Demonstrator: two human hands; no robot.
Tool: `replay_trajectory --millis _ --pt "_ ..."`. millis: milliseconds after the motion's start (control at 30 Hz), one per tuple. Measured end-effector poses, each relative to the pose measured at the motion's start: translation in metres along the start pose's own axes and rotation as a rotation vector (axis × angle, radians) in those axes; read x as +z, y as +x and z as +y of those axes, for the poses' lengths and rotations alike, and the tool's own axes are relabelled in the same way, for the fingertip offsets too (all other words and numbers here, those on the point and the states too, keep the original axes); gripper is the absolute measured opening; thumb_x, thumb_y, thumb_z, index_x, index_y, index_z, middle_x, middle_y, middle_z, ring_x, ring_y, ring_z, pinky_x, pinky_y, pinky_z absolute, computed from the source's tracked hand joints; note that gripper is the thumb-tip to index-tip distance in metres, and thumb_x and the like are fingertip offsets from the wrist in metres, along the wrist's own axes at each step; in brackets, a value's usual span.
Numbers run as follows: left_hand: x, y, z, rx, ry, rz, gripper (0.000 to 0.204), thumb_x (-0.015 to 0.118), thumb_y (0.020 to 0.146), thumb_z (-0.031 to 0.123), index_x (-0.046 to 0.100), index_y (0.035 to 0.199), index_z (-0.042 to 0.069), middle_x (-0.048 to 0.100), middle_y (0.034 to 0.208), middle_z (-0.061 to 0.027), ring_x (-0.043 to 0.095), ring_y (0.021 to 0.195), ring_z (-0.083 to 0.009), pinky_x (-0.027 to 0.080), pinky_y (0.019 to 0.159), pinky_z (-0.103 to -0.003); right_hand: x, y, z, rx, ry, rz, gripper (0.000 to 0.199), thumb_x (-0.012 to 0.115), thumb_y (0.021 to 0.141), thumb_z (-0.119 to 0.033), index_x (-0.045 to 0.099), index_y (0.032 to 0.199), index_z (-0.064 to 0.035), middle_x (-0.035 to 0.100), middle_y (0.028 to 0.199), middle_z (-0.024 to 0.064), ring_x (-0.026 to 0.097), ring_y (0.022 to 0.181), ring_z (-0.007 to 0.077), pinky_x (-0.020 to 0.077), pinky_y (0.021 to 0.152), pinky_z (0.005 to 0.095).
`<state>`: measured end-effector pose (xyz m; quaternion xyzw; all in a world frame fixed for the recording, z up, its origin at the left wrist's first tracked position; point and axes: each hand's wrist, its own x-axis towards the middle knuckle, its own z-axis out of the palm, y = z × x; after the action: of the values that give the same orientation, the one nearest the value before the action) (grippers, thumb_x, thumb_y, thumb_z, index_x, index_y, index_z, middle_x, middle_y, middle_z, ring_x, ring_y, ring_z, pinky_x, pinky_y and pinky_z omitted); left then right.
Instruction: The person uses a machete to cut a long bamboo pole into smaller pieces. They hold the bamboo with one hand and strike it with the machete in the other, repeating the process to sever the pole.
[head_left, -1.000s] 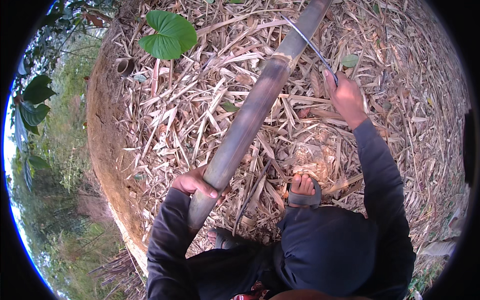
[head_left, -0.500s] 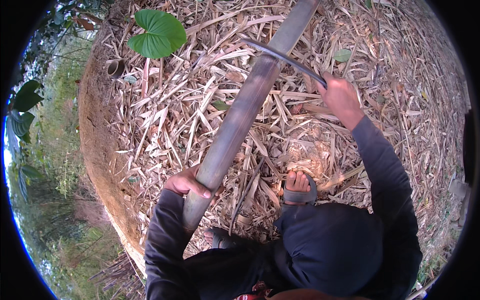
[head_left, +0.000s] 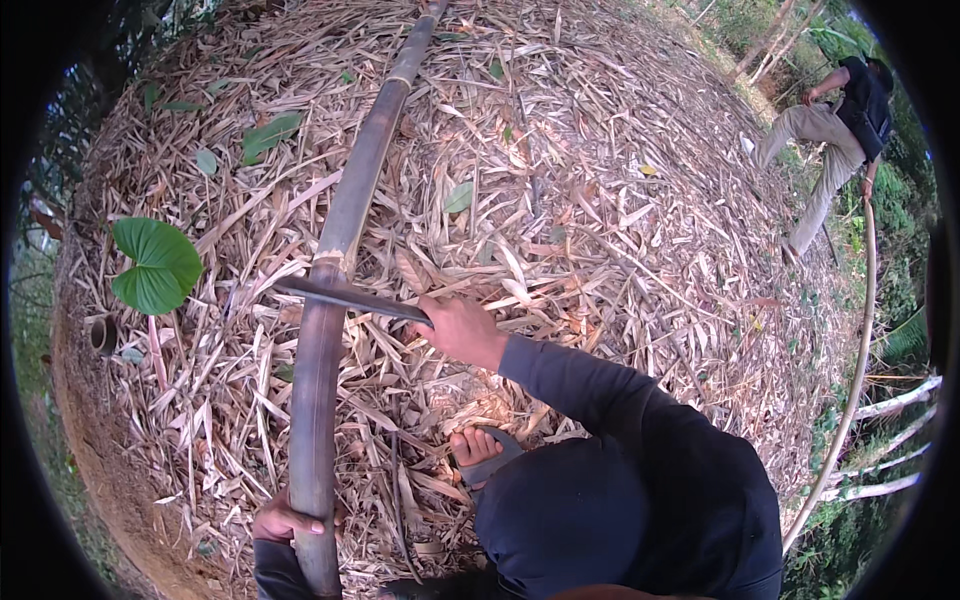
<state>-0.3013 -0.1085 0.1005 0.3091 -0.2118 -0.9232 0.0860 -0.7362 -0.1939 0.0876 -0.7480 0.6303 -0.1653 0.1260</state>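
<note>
A long, thick bamboo pole (head_left: pixel 316 410) runs from the lower left up toward the top of the view, with pale rings at its joints. My left hand (head_left: pixel 285 518) is closed round its near end, the thumb lying on top. In my right hand (head_left: pixel 465 332) is a dark, narrow machete (head_left: pixel 375 303), seen nearly edge-on. My fingers wrap its handle, which is mostly hidden. The blade lies across the pole just on the near side of a joint; whether it cuts into the bamboo I cannot tell.
Dry leaves and strips (head_left: pixel 600 300) cover the sloping ground. My sandalled foot (head_left: pixel 480 450) rests right of the pole. A heart-shaped green leaf (head_left: pixel 157 266) stands at the left, near a short hollow tube (head_left: pixel 103 335). At the far right, another person (head_left: pixel 840 140) holds a long bent pole (head_left: pixel 862 360).
The view has swung right and farther ahead, bringing the other person into sight. My hands keep their holds on the pole and machete, and the blade still crosses the bamboo.
</note>
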Motion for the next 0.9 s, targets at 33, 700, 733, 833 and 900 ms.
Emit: replay_trajectory --millis 33,700,733,833,900 --pt "-0.005 0.000 0.000 -0.033 -0.003 0.008 0.074 0.079 0.066 -0.003 0.046 0.132 -0.002 0.067 0.097 -0.0210 0.071 0.083 -0.0368 0.059 0.079 -0.051 0.001 -0.015 -0.005 -0.069 -0.045 -0.052 0.036 0.062 0.097 -0.031 0.058 0.117 -0.0017 0.070 0.078 0.0229 0.070 0.067 0.0428 0.0561 0.062 0.0536" --pt "0.008 -0.001 0.017 -0.029 0.289 0.162 0.063 0.085 0.063 0.003 0.057 0.120 -0.003 0.073 0.095 -0.0180 0.072 0.087 -0.0304 0.056 0.084 -0.043 0.039 -0.039 0.002 0.493 0.309 0.115 0.036 0.068 0.090 -0.034 0.060 0.096 0.0013 0.067 0.076 0.0222 0.068 0.073 0.0432 0.0527 0.067 0.0511" --pt "-0.002 -0.001 0.013 -0.030 0.316 0.175 0.062 0.085 0.063 0.003 0.058 0.119 -0.003 0.073 0.096 -0.0175 0.072 0.088 -0.0300 0.056 0.084 -0.043 0.038 -0.038 0.002 0.479 0.318 0.129 0.037 0.068 0.090 -0.034 0.060 0.096 0.0017 0.067 0.075 0.0221 0.068 0.072 0.0431 0.0529 0.067 0.0511" --pt "-0.007 -0.003 0.010 -0.038 0.355 0.201 0.058 0.087 0.064 0.005 0.062 0.116 -0.002 0.074 0.098 -0.0156 0.072 0.089 -0.0277 0.055 0.085 -0.041 0.037 -0.034 0.003 0.441 0.300 0.133 0.039 0.068 0.090 -0.035 0.060 0.095 0.0034 0.066 0.071 0.0218 0.067 0.069 0.0429 0.0531 0.065 0.0507" --pt "0.023 -0.003 0.026 -0.080 0.348 0.181 0.059 0.088 0.064 0.005 0.062 0.117 -0.002 0.074 0.098 -0.0152 0.071 0.090 -0.0269 0.055 0.086 -0.040 0.037 -0.037 0.006 0.426 0.286 0.129 0.040 0.068 0.090 -0.035 0.060 0.095 0.0044 0.066 0.069 0.0217 0.067 0.068 0.0428 0.0534 0.064 0.0504"
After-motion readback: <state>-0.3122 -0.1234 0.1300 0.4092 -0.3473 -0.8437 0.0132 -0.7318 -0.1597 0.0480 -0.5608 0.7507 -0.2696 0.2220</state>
